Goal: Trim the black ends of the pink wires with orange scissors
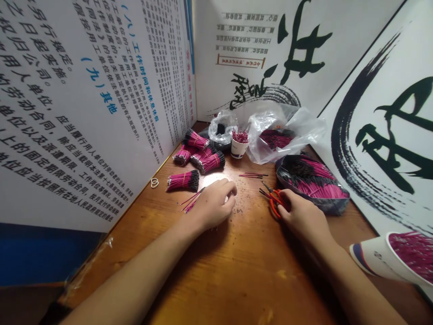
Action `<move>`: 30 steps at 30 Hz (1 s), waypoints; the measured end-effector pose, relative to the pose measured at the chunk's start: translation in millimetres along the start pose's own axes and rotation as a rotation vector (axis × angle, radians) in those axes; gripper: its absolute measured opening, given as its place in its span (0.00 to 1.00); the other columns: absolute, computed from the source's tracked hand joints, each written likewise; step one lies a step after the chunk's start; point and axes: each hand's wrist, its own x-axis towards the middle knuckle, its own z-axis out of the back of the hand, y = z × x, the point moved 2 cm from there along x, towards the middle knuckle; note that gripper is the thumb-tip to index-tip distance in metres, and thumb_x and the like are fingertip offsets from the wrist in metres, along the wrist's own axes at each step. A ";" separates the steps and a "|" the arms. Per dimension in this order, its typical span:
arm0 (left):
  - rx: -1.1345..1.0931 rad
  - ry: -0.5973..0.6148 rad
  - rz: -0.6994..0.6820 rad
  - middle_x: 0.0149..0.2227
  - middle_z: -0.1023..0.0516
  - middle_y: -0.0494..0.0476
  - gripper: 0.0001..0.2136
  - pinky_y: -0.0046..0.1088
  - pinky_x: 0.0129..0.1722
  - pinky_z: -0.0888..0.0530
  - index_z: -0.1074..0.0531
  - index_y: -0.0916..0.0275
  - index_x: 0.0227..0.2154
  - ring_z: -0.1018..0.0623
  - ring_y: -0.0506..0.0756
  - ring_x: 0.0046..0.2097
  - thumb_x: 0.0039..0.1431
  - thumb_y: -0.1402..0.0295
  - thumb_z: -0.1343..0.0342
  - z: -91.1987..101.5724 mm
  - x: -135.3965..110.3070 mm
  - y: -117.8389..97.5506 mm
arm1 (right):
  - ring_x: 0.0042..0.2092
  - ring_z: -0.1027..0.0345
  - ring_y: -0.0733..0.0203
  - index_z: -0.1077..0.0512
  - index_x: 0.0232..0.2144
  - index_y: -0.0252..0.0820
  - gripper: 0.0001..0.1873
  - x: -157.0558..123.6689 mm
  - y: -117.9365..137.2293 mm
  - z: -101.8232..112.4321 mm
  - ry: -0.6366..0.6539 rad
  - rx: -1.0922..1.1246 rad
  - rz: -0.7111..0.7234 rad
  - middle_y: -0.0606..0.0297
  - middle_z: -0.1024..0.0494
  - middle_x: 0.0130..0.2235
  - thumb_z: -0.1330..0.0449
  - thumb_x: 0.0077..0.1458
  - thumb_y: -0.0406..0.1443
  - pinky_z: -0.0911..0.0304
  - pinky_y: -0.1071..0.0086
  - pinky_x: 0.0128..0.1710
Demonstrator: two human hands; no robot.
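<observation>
My left hand (218, 201) is curled closed just above the table, left of the middle. Its fingertips are turned away, so what they hold, if anything, is hidden. Several loose pink wires with dark ends (192, 201) show beside its wrist. On the right, my right hand (302, 214) is closed around the orange handles of small cutting pliers (275, 203), whose tips point up and left. Dark wire ends (264, 193) stick out beside the jaws; whether the hand holds them too I cannot tell. A few pink wires (253, 175) lie on the wood between and beyond my hands.
Banded bundles of pink wires (182, 180) sit at the back left near a rubber band (154, 183). Behind stand a paper cup (238, 150) and a clear plastic bag (301, 122). A dark bag of wires (313, 183) and a tilted cup (375, 255) are right. Printed panels (135, 126) enclose the table.
</observation>
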 end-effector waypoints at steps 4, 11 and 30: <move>-0.003 0.012 0.001 0.35 0.27 0.55 0.05 0.33 0.41 0.32 0.33 0.61 0.32 0.28 0.55 0.39 0.59 0.75 0.53 -0.9 -0.2 -0.1 | 0.40 0.24 0.50 0.27 0.45 0.47 0.13 2.2 -0.7 -0.2 0.007 -0.006 -0.022 0.62 0.17 0.41 0.43 0.57 0.39 0.42 0.67 0.31; -0.004 0.007 0.005 0.34 0.27 0.55 0.06 0.33 0.40 0.33 0.33 0.61 0.32 0.29 0.55 0.39 0.58 0.76 0.53 -2.1 -0.2 -0.6 | 0.40 0.24 0.51 0.26 0.39 0.45 0.10 4.0 2.1 -0.2 -0.012 -0.013 -0.051 0.61 0.18 0.40 0.42 0.55 0.40 0.43 0.68 0.30; -0.005 0.028 -0.008 0.34 0.26 0.55 0.05 0.32 0.39 0.33 0.32 0.62 0.32 0.28 0.55 0.38 0.58 0.75 0.53 -4.0 -0.2 0.2 | 0.41 0.24 0.50 0.27 0.41 0.46 0.12 2.7 -0.1 -0.1 0.012 -0.001 -0.060 0.62 0.18 0.41 0.43 0.56 0.41 0.42 0.67 0.31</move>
